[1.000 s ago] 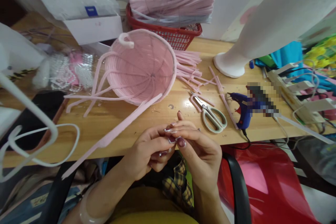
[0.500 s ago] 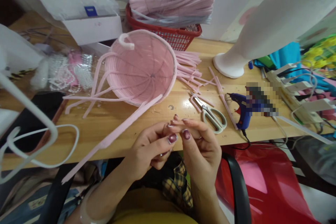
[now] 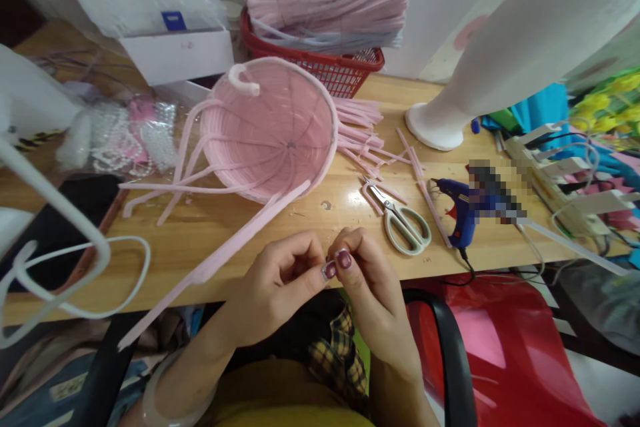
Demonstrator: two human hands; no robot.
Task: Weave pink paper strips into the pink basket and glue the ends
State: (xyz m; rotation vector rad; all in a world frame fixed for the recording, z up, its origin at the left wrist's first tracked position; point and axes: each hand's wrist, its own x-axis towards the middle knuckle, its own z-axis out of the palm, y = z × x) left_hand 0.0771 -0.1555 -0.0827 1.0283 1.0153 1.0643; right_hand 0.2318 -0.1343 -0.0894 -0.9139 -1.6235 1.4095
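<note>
At the table's front edge my left hand [image 3: 283,287] and my right hand [image 3: 374,290] meet, fingers curled and thumb tips touching. Both are closed in a pinch; anything between the fingertips is too small or hidden to make out. Beyond them a round pink basket [image 3: 265,120], built of fuzzy pipe cleaners, lies tilted with its hollow inside facing me. A long pink strip [image 3: 220,260] runs from its rim toward the front left, past my left hand. Scissors [image 3: 403,223] with pale handles lie closed to the right of my right hand.
A blue glue gun [image 3: 465,213] with its cord stands at the right, near a power strip [image 3: 555,180]. Cut pink pipe cleaners [image 3: 360,123] lie beside the basket. Behind are a red plastic basket [image 3: 345,73] and a white foam form [image 3: 495,73]. Bagged beads [image 3: 135,137] lie left.
My fingers have curled in more, and both hands have shifted slightly; the raised fingers of my right hand have folded down. The things on the table have stayed in place.
</note>
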